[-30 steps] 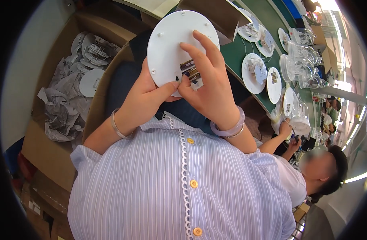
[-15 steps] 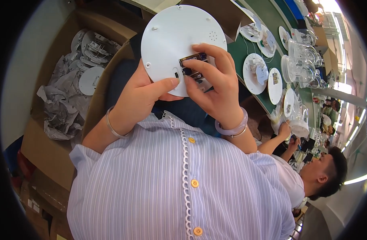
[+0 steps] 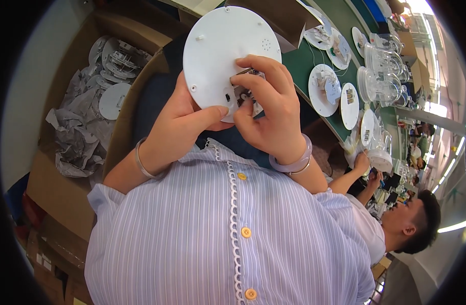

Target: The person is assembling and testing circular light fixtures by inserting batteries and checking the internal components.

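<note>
A white round plastic base (image 3: pixel 212 56) is tilted up in front of me, with small posts, a cluster of holes and a small black switch. My left hand (image 3: pixel 184 114) grips its lower left edge, thumb on the face beside the switch. My right hand (image 3: pixel 273 107) is over the battery compartment (image 3: pixel 241 92) near the lower right edge. Its fingers curl into the compartment and its thumb bends in from below. Metal and dark parts show between the fingers; whatever they pinch is mostly hidden.
At left a cardboard box (image 3: pixel 65 195) holds crumpled grey paper (image 3: pixel 78 147) and several white round parts. A green table (image 3: pixel 299 66) at right bears more round bases (image 3: pixel 323 90) with wires and clear domed covers (image 3: pixel 383 71). Beside me a co-worker (image 3: pixel 367 218) handles a clear cover.
My right fingers have curled further into the compartment, the thumb bending inward. The dark batteries seen there before no longer show plainly. The base has shifted and turned slightly.
</note>
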Demonstrator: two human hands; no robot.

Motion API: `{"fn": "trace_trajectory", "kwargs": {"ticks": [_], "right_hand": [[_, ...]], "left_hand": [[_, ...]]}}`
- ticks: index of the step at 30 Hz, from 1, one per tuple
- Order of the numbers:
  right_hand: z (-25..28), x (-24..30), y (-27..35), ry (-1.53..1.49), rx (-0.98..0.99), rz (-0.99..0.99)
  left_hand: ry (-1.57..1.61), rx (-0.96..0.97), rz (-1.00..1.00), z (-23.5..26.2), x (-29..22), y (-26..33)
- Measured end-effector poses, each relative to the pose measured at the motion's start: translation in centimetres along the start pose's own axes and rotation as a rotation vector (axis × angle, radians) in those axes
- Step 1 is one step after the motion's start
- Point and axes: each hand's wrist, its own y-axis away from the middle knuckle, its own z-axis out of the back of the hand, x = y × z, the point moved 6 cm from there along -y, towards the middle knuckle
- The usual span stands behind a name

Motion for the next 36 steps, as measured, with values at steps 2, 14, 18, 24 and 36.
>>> {"fn": "trace_trajectory", "kwargs": {"ticks": [2,14,18,24,36], "right_hand": [[0.3,0.3,0.2,0.009,0.008,0.093],[3.2,-0.9,1.8,-0.576,-0.269,-0.051],[2.7,-1.5,2.2,-0.509,-0.108,-0.282],[2.5,-1.7,2.6,-0.533,-0.220,-0.351],[-2.7,-4.5,3.6,-1.555,-0.165,-0.975]], "left_hand": [[0.033,0.002,0.044,0.1,-0.2,-0.1],[0.102,0.066,0.031,1.0,-0.2,-0.5],[0.107,0.037,-0.001,1.3,0.0,-0.4],[0.281,0.054,0.015,1.2,0.0,-0.4],[-0.118,-0.131,-0.281,2.4,0.6,-0.5]]}}
